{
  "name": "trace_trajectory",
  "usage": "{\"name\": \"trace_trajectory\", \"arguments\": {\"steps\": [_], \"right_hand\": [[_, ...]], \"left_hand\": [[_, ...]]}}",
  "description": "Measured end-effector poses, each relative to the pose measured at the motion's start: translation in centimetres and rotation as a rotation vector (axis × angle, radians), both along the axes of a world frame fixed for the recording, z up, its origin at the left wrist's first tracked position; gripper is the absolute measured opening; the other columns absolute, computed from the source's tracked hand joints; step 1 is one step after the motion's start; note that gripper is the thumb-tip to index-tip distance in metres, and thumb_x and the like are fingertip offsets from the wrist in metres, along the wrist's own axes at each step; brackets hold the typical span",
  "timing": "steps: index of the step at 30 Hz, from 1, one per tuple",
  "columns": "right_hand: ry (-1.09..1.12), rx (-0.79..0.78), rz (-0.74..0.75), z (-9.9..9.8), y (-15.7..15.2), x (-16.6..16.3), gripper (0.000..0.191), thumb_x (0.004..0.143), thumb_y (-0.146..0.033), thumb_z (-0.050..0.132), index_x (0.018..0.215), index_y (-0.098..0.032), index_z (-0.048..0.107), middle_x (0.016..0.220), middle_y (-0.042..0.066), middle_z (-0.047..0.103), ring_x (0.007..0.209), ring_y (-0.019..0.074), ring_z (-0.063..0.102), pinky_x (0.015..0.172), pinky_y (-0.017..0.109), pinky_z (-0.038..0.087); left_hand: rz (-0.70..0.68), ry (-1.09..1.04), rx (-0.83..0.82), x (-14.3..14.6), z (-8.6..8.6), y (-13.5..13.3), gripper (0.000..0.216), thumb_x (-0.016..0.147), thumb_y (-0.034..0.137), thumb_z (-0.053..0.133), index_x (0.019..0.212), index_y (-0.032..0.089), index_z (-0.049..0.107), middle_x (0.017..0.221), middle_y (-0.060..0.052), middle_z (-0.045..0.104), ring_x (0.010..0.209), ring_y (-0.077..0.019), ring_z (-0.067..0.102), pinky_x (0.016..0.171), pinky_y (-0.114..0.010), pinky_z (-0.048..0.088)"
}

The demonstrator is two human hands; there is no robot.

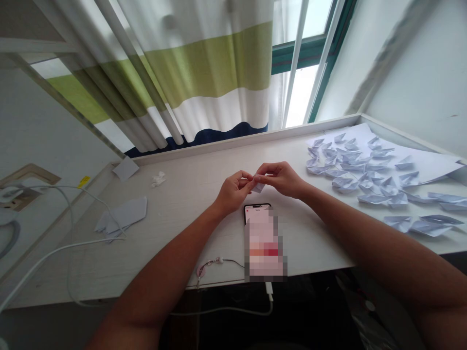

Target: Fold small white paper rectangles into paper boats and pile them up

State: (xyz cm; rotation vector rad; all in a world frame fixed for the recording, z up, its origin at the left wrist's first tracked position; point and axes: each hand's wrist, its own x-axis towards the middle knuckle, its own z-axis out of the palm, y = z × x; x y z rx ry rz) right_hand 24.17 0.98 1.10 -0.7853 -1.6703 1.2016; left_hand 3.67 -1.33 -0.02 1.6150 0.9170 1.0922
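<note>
While over the phone, left hand and right hand together, grips tight on folded paper.

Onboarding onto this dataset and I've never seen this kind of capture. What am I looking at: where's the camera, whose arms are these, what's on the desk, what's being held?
No machine here: a person works with two bare hands. The one picture comes from a camera worn on their head, looking forward and down, so the arms enter from the bottom. The left hand and right hand meet above the white desk, both pinching one small folded paper. Just nearer lies a phone, screen blurred, a charging cable plugged into its near end. To the right sit many paper boats, on and beside loose white sheets. To the left lie larger folded paper pieces and a white cable. Behind are a striped curtain and a window.
</note>
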Motion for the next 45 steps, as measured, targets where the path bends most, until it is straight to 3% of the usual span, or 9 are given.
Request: {"name": "trace_trajectory", "arguments": {"steps": [7,11,15,20,23,29,33,38,45], "right_hand": [[0.008,-0.018,0.022,-0.1,0.1,0.1,0.043,0.08,-0.06,0.091,0.083,-0.018,0.081,0.081,0.006,0.077,0.077,0.0202,0.071,0.074,0.037,0.056],[0.0,-0.002,-0.002,-0.4,0.3,0.0,0.044,0.084,-0.062,0.087,0.088,-0.019,0.081,0.085,0.006,0.078,0.079,0.0202,0.07,0.076,0.038,0.056],[0.013,0.021,-0.104,-1.0,0.6,-0.2,0.045,0.084,-0.063,0.087,0.097,-0.02,0.079,0.093,0.007,0.079,0.084,0.0219,0.071,0.08,0.041,0.059],[-0.027,0.149,-0.251,-1.2,0.5,-0.4,0.037,0.086,-0.057,0.085,0.087,-0.022,0.073,0.087,0.006,0.076,0.085,0.0238,0.071,0.078,0.042,0.061],[-0.107,0.236,-0.21,-0.9,0.3,-0.2,0.034,0.094,-0.056,0.077,0.092,-0.022,0.078,0.095,0.007,0.078,0.089,0.0242,0.073,0.084,0.045,0.064],[-0.14,0.275,-0.138,-0.6,0.0,0.1,0.043,0.083,-0.056,0.088,0.11,-0.023,0.08,0.113,0.01,0.08,0.103,0.028,0.076,0.092,0.052,0.066],[-0.135,0.227,-0.138,-0.7,0.2,0.0,0.037,0.094,-0.057,0.076,0.103,-0.022,0.081,0.105,0.009,0.082,0.097,0.0269,0.076,0.09,0.049,0.066],[-0.164,0.213,-0.154,-1.3,0.3,-0.3,0.038,0.1,-0.055,0.067,0.097,-0.019,0.078,0.094,0.009,0.082,0.087,0.0255,0.074,0.082,0.044,0.065],[-0.109,0.195,-0.153,-1.5,0.0,-0.8,0.035,0.096,-0.057,0.073,0.098,-0.022,0.073,0.121,0.012,0.082,0.103,0.028,0.076,0.093,0.052,0.066]], "left_hand": [[0.003,-0.001,-0.005,0.1,0.2,-0.2,0.05,0.085,0.063,0.085,0.094,0.018,0.065,0.072,-0.004,0.078,0.07,-0.0186,0.074,0.072,-0.034,0.06],[0.021,-0.043,-0.063,0.2,0.2,-0.1,0.053,0.082,0.064,0.087,0.097,0.018,0.067,0.081,-0.006,0.082,0.076,-0.0202,0.077,0.073,-0.034,0.062],[0.011,-0.1,-0.122,0.0,-0.1,0.3,0.057,0.082,0.063,0.088,0.109,0.016,0.07,0.089,-0.01,0.085,0.084,-0.0238,0.081,0.074,-0.035,0.064],[-0.031,-0.128,-0.17,-0.3,-0.2,0.4,0.069,0.086,0.056,0.089,0.137,0.015,0.066,0.097,-0.012,0.086,0.096,-0.0288,0.083,0.077,-0.037,0.066],[-0.018,-0.132,-0.189,-0.3,-0.3,0.5,0.074,0.087,0.054,0.088,0.144,0.015,0.062,0.102,-0.014,0.086,0.097,-0.03,0.084,0.076,-0.036,0.066],[-0.014,-0.161,-0.162,-0.6,-0.5,0.8,0.078,0.087,0.058,0.087,0.147,0.015,0.06,0.11,-0.016,0.085,0.102,-0.0318,0.084,0.075,-0.035,0.065],[-0.056,-0.142,-0.152,-0.8,-0.3,0.9,0.073,0.084,0.053,0.091,0.141,0.017,0.063,0.114,-0.016,0.085,0.099,-0.0304,0.084,0.074,-0.033,0.063],[0.06,-0.164,-0.183,-0.5,-0.3,0.9,0.056,0.079,0.052,0.093,0.114,0.017,0.068,0.097,-0.01,0.085,0.09,-0.0263,0.082,0.071,-0.033,0.065],[0.171,-0.176,-0.129,-0.4,-0.4,1.1,0.044,0.083,0.048,0.09,0.106,0.016,0.072,0.092,-0.008,0.084,0.086,-0.0228,0.08,0.073,-0.033,0.064]]}}
